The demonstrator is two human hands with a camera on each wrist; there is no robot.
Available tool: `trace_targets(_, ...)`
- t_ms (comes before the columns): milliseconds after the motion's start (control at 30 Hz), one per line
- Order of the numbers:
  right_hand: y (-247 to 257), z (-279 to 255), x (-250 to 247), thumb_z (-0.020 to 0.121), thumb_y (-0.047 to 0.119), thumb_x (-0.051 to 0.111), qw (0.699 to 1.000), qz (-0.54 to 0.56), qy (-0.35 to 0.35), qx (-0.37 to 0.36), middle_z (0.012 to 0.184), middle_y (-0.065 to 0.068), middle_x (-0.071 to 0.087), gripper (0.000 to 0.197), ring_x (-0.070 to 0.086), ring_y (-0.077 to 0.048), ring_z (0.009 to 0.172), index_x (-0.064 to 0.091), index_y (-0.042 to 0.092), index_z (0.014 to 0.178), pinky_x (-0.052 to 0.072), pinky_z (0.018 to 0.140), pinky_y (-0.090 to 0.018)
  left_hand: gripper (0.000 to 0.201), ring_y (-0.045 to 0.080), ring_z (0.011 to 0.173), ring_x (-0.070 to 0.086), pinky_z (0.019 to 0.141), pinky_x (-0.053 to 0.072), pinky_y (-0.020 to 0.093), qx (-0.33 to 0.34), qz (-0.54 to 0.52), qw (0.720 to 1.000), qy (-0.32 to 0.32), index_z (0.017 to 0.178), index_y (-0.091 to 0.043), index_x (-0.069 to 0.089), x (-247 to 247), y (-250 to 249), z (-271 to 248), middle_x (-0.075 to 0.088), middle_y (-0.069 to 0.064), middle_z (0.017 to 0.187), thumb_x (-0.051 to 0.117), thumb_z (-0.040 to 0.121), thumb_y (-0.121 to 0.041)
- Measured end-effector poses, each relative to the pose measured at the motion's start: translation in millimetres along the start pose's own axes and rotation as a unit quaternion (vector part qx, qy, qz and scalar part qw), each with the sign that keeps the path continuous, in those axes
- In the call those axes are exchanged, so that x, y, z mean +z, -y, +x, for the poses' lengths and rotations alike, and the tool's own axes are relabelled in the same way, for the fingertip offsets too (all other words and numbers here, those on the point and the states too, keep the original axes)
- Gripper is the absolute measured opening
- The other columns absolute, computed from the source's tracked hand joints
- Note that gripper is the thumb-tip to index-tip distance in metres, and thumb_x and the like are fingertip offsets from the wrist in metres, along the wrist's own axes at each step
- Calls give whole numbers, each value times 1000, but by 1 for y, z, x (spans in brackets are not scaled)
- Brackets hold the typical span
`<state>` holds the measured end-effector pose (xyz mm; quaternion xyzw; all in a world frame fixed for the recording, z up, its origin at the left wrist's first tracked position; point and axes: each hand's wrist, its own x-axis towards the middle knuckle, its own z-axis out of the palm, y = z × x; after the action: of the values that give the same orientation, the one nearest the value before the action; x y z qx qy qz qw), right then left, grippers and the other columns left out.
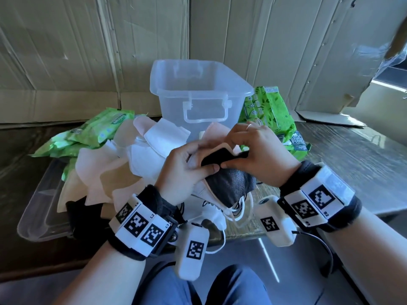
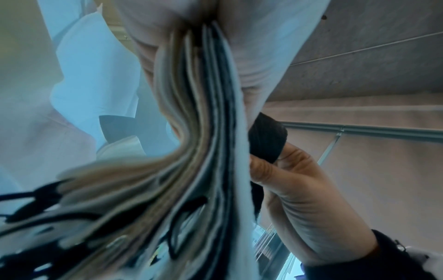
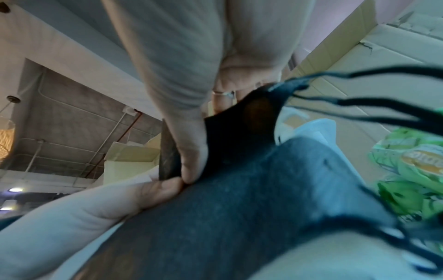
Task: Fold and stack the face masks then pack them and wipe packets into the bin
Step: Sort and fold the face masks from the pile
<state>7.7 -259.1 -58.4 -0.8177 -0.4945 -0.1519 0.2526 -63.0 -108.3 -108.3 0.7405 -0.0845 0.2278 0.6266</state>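
Holding a stack of folded masks point(image 1: 229, 188) just in front of the clear bin point(image 1: 198, 93), the left hand point(image 1: 182, 170) gripped it, fingers curled round its edge. The right hand point(image 1: 257, 150) pinched a black mask point(image 1: 220, 157) against the stack's top, thumb meeting the left thumb. Folding and stacking looked to be the step in hand. Unfolded masks point(image 1: 114, 164) lay left of the bin, wipe packets point(image 1: 269, 111) on both sides. Next, the black mask probably needed flattening onto the stack, loops tucked.
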Motion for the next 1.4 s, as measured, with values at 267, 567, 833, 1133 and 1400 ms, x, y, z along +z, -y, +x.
trace_targets(267,-15,8,-23,82,20,60,956,49,-251,144,76,-10,57,28,48,-22,69,52,-3,95,34,64,-33,32,2,95,64,90,44,24,-114,-34,989,-93,83,-24,74,-12,0,2,73,-14,90,53,85,-48)
trace_targets(567,0,1,-10,60,9,50,983,130,129,11,110,-2,60,36,55,-9,101,67,27,87,38,91,-15,10,15,77,60,76,46,28,-120,-51,987,-95,70,-15,75,-8,-3,2,69,5,78,69,75,-22)
trace_targets(833,-11,16,0,79,16,69,978,152,-6,141,107,1,52,33,48,-10,97,59,20,111,33,72,-5,19,9,76,61,73,48,18,-80,4,996,-41,80,-16,72,-9,-9,-2,70,1,79,61,86,-1)
trace_targets(1133,-8,22,-4,79,13,70,976,177,13,124,106,3,56,19,49,9,85,66,9,97,30,71,2,15,2,77,63,73,49,13,-51,-10,998,-23,88,-8,71,-8,-13,-5,71,-8,80,65,80,4)
trace_targets(1400,-1,23,-2,66,11,80,977,172,-72,105,75,16,59,42,56,-2,78,53,38,85,39,74,-19,36,5,84,63,79,47,16,-23,16,999,-26,94,-25,60,-12,-8,-2,68,-8,89,74,73,1)
